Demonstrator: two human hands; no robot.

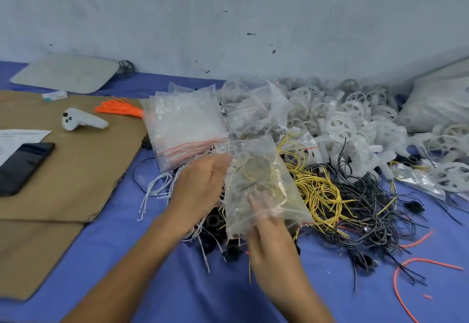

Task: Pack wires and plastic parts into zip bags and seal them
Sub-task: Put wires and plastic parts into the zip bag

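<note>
Head view. Locate the zip bag [261, 185] lifted just above the tangle of yellow wires [317, 190] and black wires [368, 208], near the centre of the blue table [193, 292]. Note its load: a coil of yellow wire and a round part.

Read the right hand [274, 244] as gripping the bag's near end, fingers curled beneath and visible through the plastic. Read the left hand [198, 188] as laid with extended fingers against the bag's left edge; owing to blur, cannot confirm a pinch there.

To seal well:
- Shake the contents away from the zip strip.
- Tuck every wire end clear of the strip.
- Flatten the bag to expel air.
- Pinch the strip at one corner and run along to the other, pressing firmly.
- Check for gaps.
- Set down with the filled bags [248, 117] on the far side, right of the empty-bag stack [185, 129].
</note>
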